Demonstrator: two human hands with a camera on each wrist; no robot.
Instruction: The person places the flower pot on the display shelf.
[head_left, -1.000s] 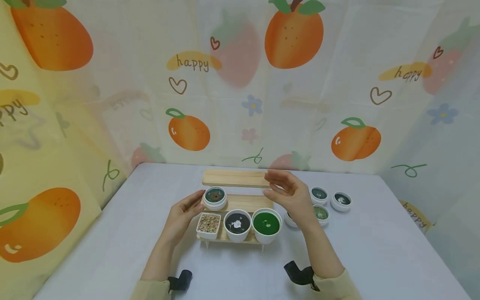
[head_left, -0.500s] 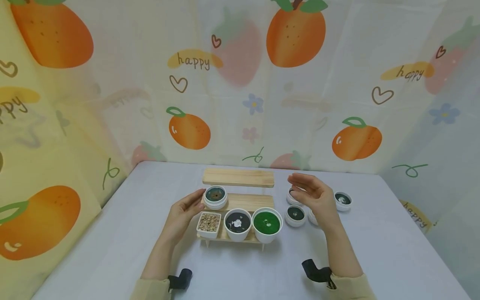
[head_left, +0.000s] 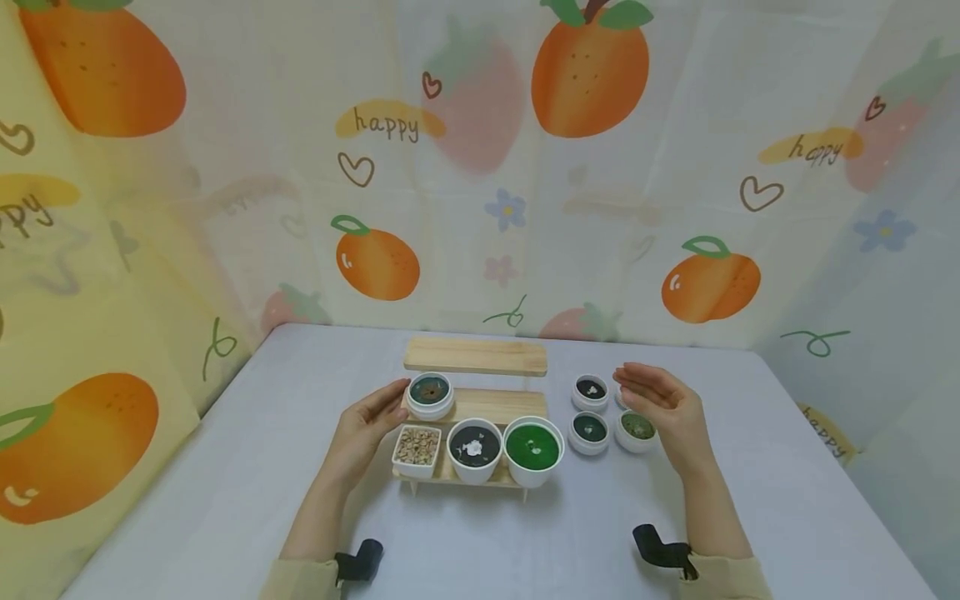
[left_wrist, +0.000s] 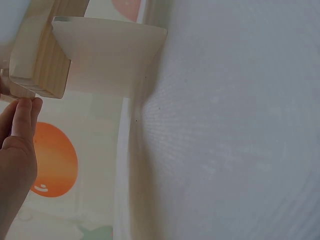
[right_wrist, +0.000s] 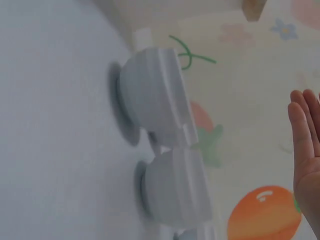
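**Right hand flat beside cups, left hand at stand: clean approach needed**

Right hand (head_left: 667,408): fingers straight, close together, nothing held, hovering beside the cup cluster on the right of the bench (head_left: 480,550). Nearest: green-speckled cup (head_left: 636,427) in the front row and partly hidden cup (head_left: 620,401) behind the fingers. Also in the cluster: black-topped cup (head_left: 590,392) at the back, dark green cup (head_left: 588,432) in front.

Left hand (head_left: 367,425): fingers fairly straight, no grasp visible, at the left end of the wooden stand (head_left: 517,406), just beside the round cup (head_left: 430,393) on the middle tier. Cannot tell if touching the cup; fingertips apparently against wood in the left wrist view.

Step in hand, by judgement: right hand working around closely spaced cups, left hand steadying the stand. To do well: come in from the outer side, spread thumb from fingers before any grasp, pinch outer wall below rim. Avoid brushing neighbours. Keep any lifted cup level; cannot tell if contents runny. Left side: light contact only, no sideways push on round cup.
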